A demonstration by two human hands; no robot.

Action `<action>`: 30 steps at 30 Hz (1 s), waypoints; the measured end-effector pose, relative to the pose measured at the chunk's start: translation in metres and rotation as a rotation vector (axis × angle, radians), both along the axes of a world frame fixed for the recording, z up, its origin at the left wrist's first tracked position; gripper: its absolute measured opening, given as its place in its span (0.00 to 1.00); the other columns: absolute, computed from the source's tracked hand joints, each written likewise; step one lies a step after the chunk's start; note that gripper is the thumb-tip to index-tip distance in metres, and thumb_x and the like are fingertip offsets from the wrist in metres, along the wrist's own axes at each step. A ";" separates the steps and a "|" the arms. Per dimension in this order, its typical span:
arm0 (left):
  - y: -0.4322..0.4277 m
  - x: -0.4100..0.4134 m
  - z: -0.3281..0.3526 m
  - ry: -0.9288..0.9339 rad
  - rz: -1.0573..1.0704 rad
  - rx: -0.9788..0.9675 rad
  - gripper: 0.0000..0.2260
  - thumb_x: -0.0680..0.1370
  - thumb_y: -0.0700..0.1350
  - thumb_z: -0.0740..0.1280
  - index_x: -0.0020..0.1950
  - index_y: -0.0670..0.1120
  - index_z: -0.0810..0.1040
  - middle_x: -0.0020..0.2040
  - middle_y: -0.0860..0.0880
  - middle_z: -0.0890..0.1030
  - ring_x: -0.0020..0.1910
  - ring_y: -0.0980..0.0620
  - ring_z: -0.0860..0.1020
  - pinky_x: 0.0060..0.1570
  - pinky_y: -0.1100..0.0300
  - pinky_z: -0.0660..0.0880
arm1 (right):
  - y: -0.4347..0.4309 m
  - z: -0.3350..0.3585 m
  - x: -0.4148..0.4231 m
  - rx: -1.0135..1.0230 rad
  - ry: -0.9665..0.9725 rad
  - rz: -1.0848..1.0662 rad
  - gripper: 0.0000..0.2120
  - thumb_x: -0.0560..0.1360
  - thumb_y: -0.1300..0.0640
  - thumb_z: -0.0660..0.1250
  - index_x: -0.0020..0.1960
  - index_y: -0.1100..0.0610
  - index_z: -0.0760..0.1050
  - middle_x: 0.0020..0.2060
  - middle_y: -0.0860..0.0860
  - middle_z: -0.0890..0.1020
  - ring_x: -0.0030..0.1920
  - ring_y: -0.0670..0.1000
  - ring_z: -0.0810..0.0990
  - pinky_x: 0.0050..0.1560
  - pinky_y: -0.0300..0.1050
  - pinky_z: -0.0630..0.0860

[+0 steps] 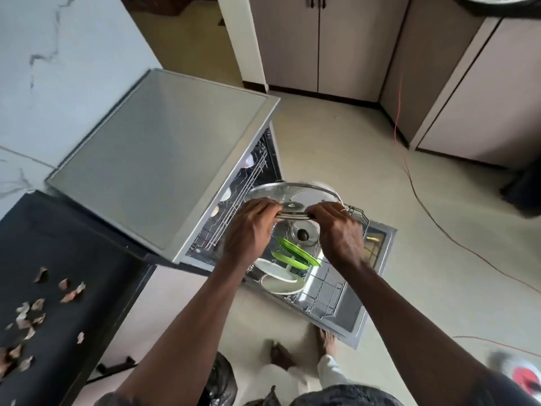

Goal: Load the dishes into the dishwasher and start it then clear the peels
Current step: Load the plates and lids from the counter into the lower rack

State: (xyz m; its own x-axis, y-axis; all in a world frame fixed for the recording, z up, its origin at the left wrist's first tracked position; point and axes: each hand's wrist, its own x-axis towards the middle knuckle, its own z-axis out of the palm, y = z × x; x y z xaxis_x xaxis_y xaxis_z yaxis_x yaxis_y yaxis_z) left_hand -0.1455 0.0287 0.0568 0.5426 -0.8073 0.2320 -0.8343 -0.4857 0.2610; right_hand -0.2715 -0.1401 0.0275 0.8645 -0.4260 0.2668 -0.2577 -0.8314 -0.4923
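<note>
Both my hands hold a large glass pot lid (292, 193) with a metal rim over the pulled-out lower rack (328, 294) of the dishwasher. My left hand (248, 230) grips the lid's near edge on the left. My right hand (339, 230) grips the same edge on the right. In the rack below stand two green plates (295, 254), two white plates (278, 276) and a smaller lid with a dark knob (303, 234). Dry peels (29, 315) lie scattered on the black counter (58, 244) at the left.
The dishwasher's open door (377, 276) lies flat on the floor ahead of my bare feet (301, 347). Its grey top (164, 159) juts out at the left. A red cable (415, 183) runs across the floor. Cabinets (316, 42) stand behind, a black bag (222, 379) by my legs.
</note>
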 end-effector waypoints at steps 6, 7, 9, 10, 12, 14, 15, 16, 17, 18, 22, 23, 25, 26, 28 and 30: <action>-0.055 0.037 -0.065 0.160 -0.016 0.043 0.09 0.75 0.42 0.72 0.55 0.44 0.81 0.53 0.49 0.83 0.55 0.51 0.78 0.60 0.58 0.75 | -0.036 -0.064 0.008 0.149 0.073 -0.184 0.12 0.76 0.65 0.71 0.55 0.51 0.83 0.51 0.50 0.86 0.45 0.54 0.84 0.33 0.38 0.68; -0.063 0.047 -0.080 0.184 -0.025 0.054 0.09 0.75 0.41 0.73 0.55 0.45 0.81 0.54 0.49 0.83 0.55 0.52 0.78 0.59 0.58 0.75 | -0.041 -0.076 0.013 0.167 0.079 -0.203 0.11 0.76 0.65 0.72 0.55 0.52 0.84 0.50 0.51 0.86 0.44 0.54 0.84 0.34 0.37 0.66; -0.075 0.064 -0.114 0.255 -0.034 0.071 0.11 0.75 0.40 0.74 0.56 0.45 0.81 0.55 0.50 0.83 0.55 0.54 0.78 0.58 0.59 0.76 | -0.049 -0.105 0.021 0.203 0.086 -0.229 0.10 0.76 0.64 0.73 0.54 0.53 0.84 0.49 0.52 0.87 0.42 0.55 0.84 0.35 0.38 0.66; -0.082 0.074 -0.133 0.300 -0.039 0.078 0.12 0.74 0.40 0.74 0.57 0.45 0.81 0.55 0.50 0.83 0.55 0.55 0.77 0.57 0.61 0.76 | -0.054 -0.122 0.026 0.223 0.091 -0.249 0.09 0.75 0.63 0.73 0.54 0.53 0.84 0.49 0.52 0.87 0.42 0.56 0.85 0.35 0.39 0.68; -0.095 0.093 -0.170 0.383 -0.055 0.094 0.12 0.75 0.41 0.74 0.58 0.44 0.81 0.55 0.50 0.83 0.53 0.58 0.76 0.54 0.65 0.75 | -0.063 -0.159 0.037 0.268 0.134 -0.286 0.09 0.76 0.61 0.72 0.55 0.52 0.84 0.49 0.52 0.87 0.44 0.57 0.85 0.38 0.43 0.73; -0.103 0.111 -0.203 0.427 -0.061 0.120 0.11 0.76 0.44 0.73 0.58 0.45 0.81 0.54 0.51 0.83 0.51 0.59 0.76 0.51 0.68 0.72 | -0.068 -0.193 0.047 0.324 0.190 -0.305 0.09 0.78 0.60 0.71 0.56 0.51 0.83 0.50 0.52 0.87 0.46 0.58 0.85 0.41 0.46 0.75; -0.107 0.119 -0.220 0.439 -0.058 0.139 0.11 0.76 0.45 0.73 0.58 0.46 0.81 0.54 0.52 0.83 0.51 0.58 0.76 0.49 0.69 0.71 | -0.072 -0.208 0.052 0.350 0.207 -0.319 0.10 0.78 0.59 0.70 0.57 0.50 0.83 0.51 0.52 0.87 0.47 0.58 0.84 0.42 0.46 0.75; -0.111 0.128 -0.238 0.457 -0.055 0.151 0.11 0.76 0.46 0.73 0.58 0.47 0.81 0.54 0.52 0.83 0.51 0.57 0.78 0.48 0.69 0.71 | -0.077 -0.224 0.057 0.372 0.220 -0.328 0.10 0.79 0.58 0.69 0.58 0.49 0.83 0.51 0.51 0.87 0.48 0.58 0.84 0.42 0.45 0.75; -0.115 0.137 -0.253 0.475 -0.049 0.161 0.11 0.77 0.46 0.73 0.59 0.47 0.80 0.55 0.52 0.84 0.51 0.56 0.79 0.48 0.69 0.71 | -0.080 -0.237 0.063 0.391 0.232 -0.333 0.09 0.80 0.56 0.68 0.59 0.49 0.83 0.51 0.51 0.87 0.47 0.57 0.85 0.41 0.43 0.73; -0.118 0.143 -0.265 0.497 -0.053 0.167 0.12 0.77 0.47 0.72 0.59 0.48 0.80 0.55 0.52 0.84 0.52 0.55 0.80 0.47 0.68 0.72 | -0.082 -0.247 0.067 0.416 0.240 -0.331 0.09 0.80 0.55 0.68 0.59 0.49 0.83 0.51 0.51 0.87 0.47 0.57 0.85 0.41 0.43 0.71; -0.139 0.171 -0.320 0.571 -0.082 0.211 0.14 0.79 0.49 0.69 0.62 0.44 0.80 0.58 0.48 0.84 0.52 0.51 0.81 0.49 0.61 0.76 | -0.093 -0.299 0.087 0.538 0.274 -0.342 0.09 0.80 0.50 0.69 0.58 0.48 0.82 0.48 0.53 0.87 0.47 0.58 0.84 0.42 0.45 0.73; -0.144 0.174 -0.319 0.581 -0.089 0.216 0.14 0.80 0.49 0.68 0.62 0.43 0.80 0.57 0.47 0.84 0.51 0.49 0.82 0.48 0.58 0.78 | -0.096 -0.302 0.088 0.575 0.280 -0.321 0.08 0.80 0.49 0.68 0.57 0.47 0.82 0.47 0.50 0.87 0.47 0.57 0.84 0.43 0.46 0.76; -0.151 0.182 -0.336 0.606 -0.090 0.234 0.14 0.81 0.50 0.67 0.61 0.44 0.80 0.55 0.47 0.85 0.47 0.49 0.83 0.45 0.53 0.81 | -0.101 -0.323 0.092 0.655 0.312 -0.330 0.08 0.79 0.50 0.69 0.58 0.46 0.81 0.49 0.45 0.87 0.50 0.52 0.85 0.49 0.51 0.80; -0.153 0.186 -0.348 0.607 -0.094 0.254 0.13 0.81 0.50 0.66 0.61 0.44 0.80 0.54 0.48 0.85 0.45 0.49 0.83 0.43 0.52 0.81 | -0.103 -0.336 0.094 0.688 0.324 -0.332 0.08 0.79 0.51 0.70 0.58 0.45 0.82 0.49 0.44 0.87 0.50 0.50 0.85 0.51 0.53 0.81; -0.152 0.193 -0.374 0.611 -0.095 0.294 0.12 0.82 0.51 0.65 0.59 0.45 0.80 0.52 0.49 0.85 0.43 0.50 0.82 0.41 0.51 0.80 | -0.101 -0.360 0.098 0.736 0.342 -0.329 0.09 0.79 0.53 0.70 0.57 0.46 0.82 0.47 0.44 0.87 0.48 0.49 0.85 0.52 0.54 0.82; -0.149 0.198 -0.396 0.620 -0.095 0.321 0.12 0.82 0.52 0.65 0.58 0.46 0.81 0.50 0.49 0.85 0.42 0.51 0.82 0.40 0.51 0.80 | -0.098 -0.380 0.101 0.759 0.342 -0.322 0.09 0.79 0.56 0.70 0.57 0.48 0.83 0.45 0.45 0.87 0.46 0.48 0.86 0.52 0.54 0.82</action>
State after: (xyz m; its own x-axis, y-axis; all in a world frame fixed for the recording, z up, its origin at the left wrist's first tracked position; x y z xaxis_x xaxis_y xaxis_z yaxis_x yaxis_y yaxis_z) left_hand 0.0529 -0.1202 -0.3388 0.4215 -0.8345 -0.3549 -0.6205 -0.5508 0.5583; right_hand -0.1701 -0.2383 -0.3521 0.6533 -0.6186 -0.4365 -0.6562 -0.1751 -0.7340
